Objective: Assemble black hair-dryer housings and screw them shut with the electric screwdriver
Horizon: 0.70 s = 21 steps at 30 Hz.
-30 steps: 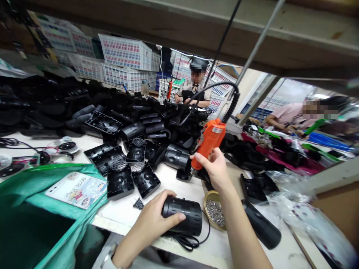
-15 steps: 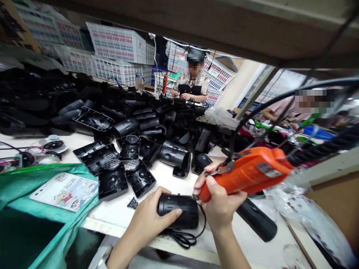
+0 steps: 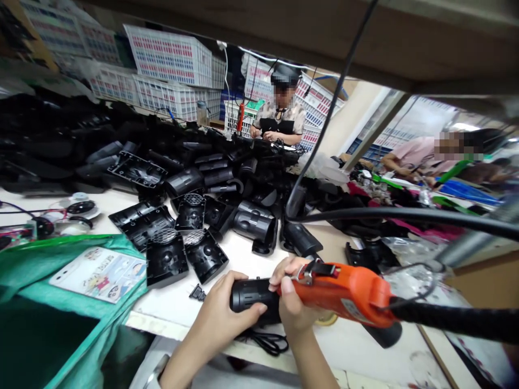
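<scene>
My left hand [image 3: 227,308] grips a black cylindrical plastic housing [image 3: 256,296] lying on its side near the table's front edge. An orange electric screwdriver [image 3: 343,292] lies in my right hand [image 3: 294,302], fingers wrapped round its front end. Its tip is hidden behind the fingers, right by the housing's right end, so contact cannot be made out. A coiled black cord [image 3: 267,341] rests just below the housing. Left of it sits a black plug [image 3: 197,292]. Behind the screwdriver, another black curved piece [image 3: 383,334] shows in part.
Black plastic shells [image 3: 166,259] lie beyond my hands, with a large heap behind. A green bag [image 3: 113,324] hangs at the left under a printed card [image 3: 99,274]. A thick black cable [image 3: 405,216] crosses the right side. Two co-workers sit across the table.
My right hand has tilted the screwdriver from slanting up rightward to nearly level, its rear end dropping, and moved left over the housing's right end. The left hand keeps its hold.
</scene>
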Motion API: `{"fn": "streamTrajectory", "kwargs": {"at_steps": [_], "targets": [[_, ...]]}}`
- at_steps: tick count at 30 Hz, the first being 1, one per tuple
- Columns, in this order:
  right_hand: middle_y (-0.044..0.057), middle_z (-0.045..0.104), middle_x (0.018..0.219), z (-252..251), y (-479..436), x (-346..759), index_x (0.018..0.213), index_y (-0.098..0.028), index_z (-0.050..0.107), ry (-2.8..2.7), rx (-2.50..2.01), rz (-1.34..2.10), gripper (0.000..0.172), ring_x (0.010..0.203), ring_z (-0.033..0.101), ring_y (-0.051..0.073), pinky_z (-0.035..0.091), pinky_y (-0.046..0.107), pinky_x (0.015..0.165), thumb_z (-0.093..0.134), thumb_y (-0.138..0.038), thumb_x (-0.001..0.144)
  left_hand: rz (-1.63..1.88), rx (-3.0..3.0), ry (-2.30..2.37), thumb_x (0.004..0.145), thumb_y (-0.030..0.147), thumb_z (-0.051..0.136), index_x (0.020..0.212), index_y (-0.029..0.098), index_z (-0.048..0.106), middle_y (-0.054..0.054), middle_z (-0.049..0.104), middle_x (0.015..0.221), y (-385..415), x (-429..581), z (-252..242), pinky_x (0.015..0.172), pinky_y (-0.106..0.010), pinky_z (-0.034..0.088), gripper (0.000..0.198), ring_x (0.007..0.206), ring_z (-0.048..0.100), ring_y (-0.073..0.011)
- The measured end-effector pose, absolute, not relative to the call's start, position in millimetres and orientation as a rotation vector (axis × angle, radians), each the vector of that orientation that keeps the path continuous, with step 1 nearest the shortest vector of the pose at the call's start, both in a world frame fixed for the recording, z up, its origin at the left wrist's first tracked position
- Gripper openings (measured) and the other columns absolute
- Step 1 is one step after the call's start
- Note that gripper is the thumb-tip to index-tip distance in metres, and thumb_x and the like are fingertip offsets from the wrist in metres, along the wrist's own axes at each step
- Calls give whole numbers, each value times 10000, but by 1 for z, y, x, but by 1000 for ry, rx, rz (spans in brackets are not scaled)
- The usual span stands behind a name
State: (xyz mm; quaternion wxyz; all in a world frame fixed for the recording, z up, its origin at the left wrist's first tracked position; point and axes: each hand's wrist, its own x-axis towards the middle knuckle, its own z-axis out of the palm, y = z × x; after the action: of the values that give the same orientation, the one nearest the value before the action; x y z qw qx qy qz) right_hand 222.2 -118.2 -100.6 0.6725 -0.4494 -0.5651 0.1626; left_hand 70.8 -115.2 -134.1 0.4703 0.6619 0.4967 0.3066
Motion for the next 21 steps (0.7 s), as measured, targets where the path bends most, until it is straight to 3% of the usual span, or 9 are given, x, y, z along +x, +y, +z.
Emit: {"fn": "streamTrajectory", "kwargs": {"at_steps": [3,7,12,16,21], "targets": [[-53,565,627,-90,-116,223,918,-256,583,-1220,-917,416,29,475,576,141,494,251,428,578,-276,897,752,1627,1228,760,433,737,1091,223,580,-97,700,1106,-116,70,-131,945,-444,482,422,1063,656,-324],[-49,629,627,-66,-113,224,978,-215,657,-1197,-910,527,122,405,578,129,478,229,372,672,-208,857,740,1629,1252,762,434,748,1064,233,596,-86,716,1073,-116,71,-127,900,-443,490,394,1021,669,-327],[-53,650,574,-42,-107,204,907,-230,634,-1023,-750,655,88,422,576,128,482,222,405,666,-212,826,749,1639,1240,769,417,757,1068,246,605,-68,721,1070,-116,72,-124,881,-425,493,377,1011,674,-315],[-58,627,540,-47,-99,186,881,-220,619,-1017,-754,759,84,376,559,134,506,255,411,647,-214,802,780,1638,1216,771,370,753,1046,247,603,-64,728,1061,-116,73,-126,881,-422,495,337,1013,677,-310],[-47,588,559,-71,-102,181,873,-242,571,-1121,-970,617,135,464,602,174,526,302,447,643,-336,807,841,1631,1160,765,309,733,1061,249,608,-66,720,1096,-116,72,-129,916,-406,496,327,1056,671,-297]]}}
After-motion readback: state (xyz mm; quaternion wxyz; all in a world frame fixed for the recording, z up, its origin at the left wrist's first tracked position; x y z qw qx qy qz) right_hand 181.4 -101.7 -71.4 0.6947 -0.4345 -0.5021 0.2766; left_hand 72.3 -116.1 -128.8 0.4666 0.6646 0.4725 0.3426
